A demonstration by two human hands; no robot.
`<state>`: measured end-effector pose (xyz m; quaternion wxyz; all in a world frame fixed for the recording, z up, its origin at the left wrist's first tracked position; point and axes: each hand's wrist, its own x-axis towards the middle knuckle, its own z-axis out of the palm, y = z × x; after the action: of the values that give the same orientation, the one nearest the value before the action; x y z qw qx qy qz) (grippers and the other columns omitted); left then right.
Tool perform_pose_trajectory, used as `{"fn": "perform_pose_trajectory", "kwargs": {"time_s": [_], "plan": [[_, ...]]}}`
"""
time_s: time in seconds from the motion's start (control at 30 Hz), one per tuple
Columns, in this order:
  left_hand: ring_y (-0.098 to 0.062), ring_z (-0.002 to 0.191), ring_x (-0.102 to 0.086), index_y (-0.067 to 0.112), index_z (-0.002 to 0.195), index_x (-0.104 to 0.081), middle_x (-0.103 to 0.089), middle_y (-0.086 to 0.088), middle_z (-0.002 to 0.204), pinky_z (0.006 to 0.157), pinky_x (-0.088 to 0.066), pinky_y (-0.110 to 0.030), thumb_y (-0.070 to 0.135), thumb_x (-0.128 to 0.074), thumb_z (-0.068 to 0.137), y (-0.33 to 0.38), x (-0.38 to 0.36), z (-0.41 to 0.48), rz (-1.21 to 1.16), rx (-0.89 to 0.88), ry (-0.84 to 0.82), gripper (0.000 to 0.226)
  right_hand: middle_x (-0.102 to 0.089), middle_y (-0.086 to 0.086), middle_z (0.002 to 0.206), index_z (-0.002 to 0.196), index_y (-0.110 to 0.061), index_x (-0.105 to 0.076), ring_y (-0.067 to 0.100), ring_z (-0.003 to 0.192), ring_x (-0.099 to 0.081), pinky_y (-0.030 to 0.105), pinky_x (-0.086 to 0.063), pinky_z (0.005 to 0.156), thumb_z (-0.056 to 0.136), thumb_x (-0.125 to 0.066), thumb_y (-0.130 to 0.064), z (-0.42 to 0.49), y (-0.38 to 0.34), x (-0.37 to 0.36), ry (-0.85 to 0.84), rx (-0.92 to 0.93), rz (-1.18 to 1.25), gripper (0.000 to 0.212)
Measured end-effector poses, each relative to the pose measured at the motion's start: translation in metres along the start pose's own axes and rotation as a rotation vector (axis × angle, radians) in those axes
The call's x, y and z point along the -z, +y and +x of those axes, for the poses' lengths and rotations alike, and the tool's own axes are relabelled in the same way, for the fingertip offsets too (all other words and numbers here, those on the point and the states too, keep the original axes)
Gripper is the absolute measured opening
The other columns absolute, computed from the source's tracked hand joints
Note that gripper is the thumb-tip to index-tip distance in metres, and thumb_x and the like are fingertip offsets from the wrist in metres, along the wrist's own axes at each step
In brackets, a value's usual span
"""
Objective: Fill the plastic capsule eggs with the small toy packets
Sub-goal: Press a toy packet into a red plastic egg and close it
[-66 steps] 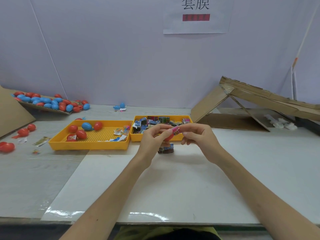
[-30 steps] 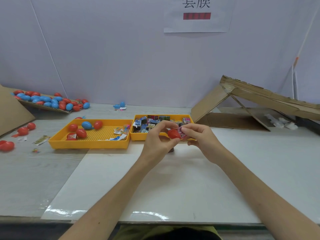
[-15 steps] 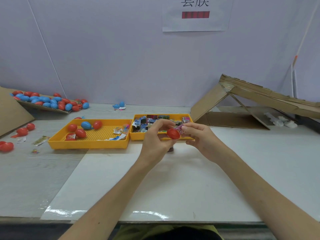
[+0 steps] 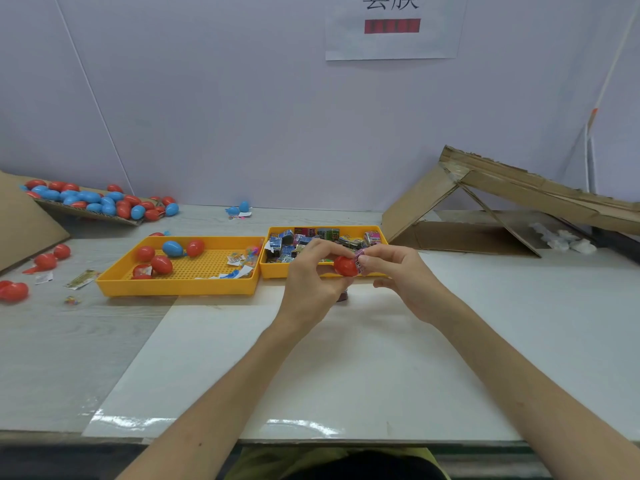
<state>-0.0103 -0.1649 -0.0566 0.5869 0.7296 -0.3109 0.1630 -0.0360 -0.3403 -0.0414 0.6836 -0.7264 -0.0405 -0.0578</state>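
From the head view, both of the person's hands meet above the white worktop [image 4: 346, 358], just in front of the right-hand yellow tray [image 4: 273, 271]. The left hand [image 4: 311, 275] has its grip closed round a red capsule egg [image 4: 344, 266], fingers curled over the top and thumb beneath. The right hand [image 4: 398, 271] pinches a pink toy packet [image 4: 360, 259] between thumb and fingertips, the packet touching the right end of the egg; how far it sits inside cannot be told. The tray behind the hands holds a heap of loose packets [image 4: 311, 239]. Just beside it to the left, a second yellow tray [image 4: 173, 289] carries a few red eggs, one blue egg [image 4: 172, 248] and some scraps of wrapper. At the far left a pile of red and blue eggs [image 4: 97, 202] lies on a cardboard sheet, with more red ones scattered nearby. A folded cardboard piece [image 4: 519, 188] leans at the right, and a paper sign [image 4: 391, 29] hangs on the wall.
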Motion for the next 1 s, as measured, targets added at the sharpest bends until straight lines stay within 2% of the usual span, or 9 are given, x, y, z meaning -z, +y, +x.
{"fn": "perform_pose_trajectory", "kwargs": {"time_s": [0.27,0.37,0.43,0.53,0.7,0.8,1.0], "plan": [[-0.017,0.099,-0.068,0.029,0.098,-0.070,-0.067,0.003,0.102,0.084,-0.061,-0.042,0.004,-0.087,0.074,-0.0007,0.0003,0.0000,-0.039,0.029,0.022,0.038,-0.073,-0.001,0.083,0.087,-0.022,-0.074,0.016,0.081,-0.064,0.028,-0.046,0.068,0.088,-0.074,-0.021,-0.0004,-0.0001,-0.0018,-0.003,0.059,-0.006,0.002],[-0.015,0.099,-0.068,0.029,0.099,-0.069,-0.067,0.003,0.104,0.083,-0.062,-0.035,0.004,-0.087,0.074,-0.0015,0.0008,0.0004,-0.038,0.036,0.029,0.040,-0.076,0.003,0.089,0.093,-0.020,-0.073,0.018,0.081,-0.068,0.028,-0.046,0.066,0.084,-0.076,-0.025,0.0008,0.0010,-0.0005,-0.009,0.066,0.014,0.011],[-0.013,0.098,-0.068,0.028,0.099,-0.069,-0.067,0.004,0.103,0.081,-0.062,-0.030,0.005,-0.087,0.073,-0.0022,0.0009,0.0007,-0.033,0.039,0.035,0.040,-0.076,0.003,0.091,0.098,-0.019,-0.071,0.019,0.079,-0.068,0.029,-0.046,0.065,0.086,-0.076,-0.018,0.0023,0.0030,0.0018,0.001,0.083,0.012,0.013],[-0.008,0.095,-0.068,0.029,0.099,-0.068,-0.067,0.008,0.103,0.079,-0.061,-0.025,0.007,-0.089,0.073,-0.0023,0.0010,0.0010,-0.023,0.044,0.042,0.040,-0.076,0.002,0.091,0.110,-0.016,-0.067,0.019,0.072,-0.068,0.027,-0.047,0.062,0.084,-0.078,-0.011,0.0038,0.0049,0.0032,0.002,0.097,0.018,0.028],[-0.001,0.088,-0.068,0.037,0.096,-0.065,-0.066,0.019,0.099,0.070,-0.058,-0.019,0.018,-0.091,0.072,-0.0016,0.0016,0.0002,0.050,0.035,0.062,0.040,-0.076,0.000,0.091,0.119,-0.016,-0.065,0.019,0.073,-0.069,0.024,-0.050,0.061,0.071,-0.083,-0.025,0.0037,0.0040,0.0016,-0.009,0.072,0.027,0.052],[0.001,0.083,-0.067,0.038,0.097,-0.064,-0.066,0.020,0.098,0.067,-0.058,-0.020,0.019,-0.091,0.072,-0.0018,0.0017,0.0001,0.063,0.044,0.060,0.041,-0.075,0.001,0.093,0.116,-0.020,-0.066,0.017,0.076,-0.069,0.024,-0.051,0.062,0.068,-0.083,-0.028,0.0038,0.0046,0.0022,-0.030,0.048,0.051,0.052],[-0.002,0.086,-0.069,0.041,0.095,-0.062,-0.068,0.011,0.101,0.069,-0.057,-0.017,0.016,-0.089,0.074,-0.0003,0.0018,0.0000,0.022,0.039,0.068,0.043,-0.075,0.004,0.091,0.114,-0.022,-0.065,0.021,0.078,-0.071,0.026,-0.052,0.067,0.068,-0.083,-0.030,0.0026,0.0047,0.0019,-0.097,-0.005,0.095,0.050]]}}
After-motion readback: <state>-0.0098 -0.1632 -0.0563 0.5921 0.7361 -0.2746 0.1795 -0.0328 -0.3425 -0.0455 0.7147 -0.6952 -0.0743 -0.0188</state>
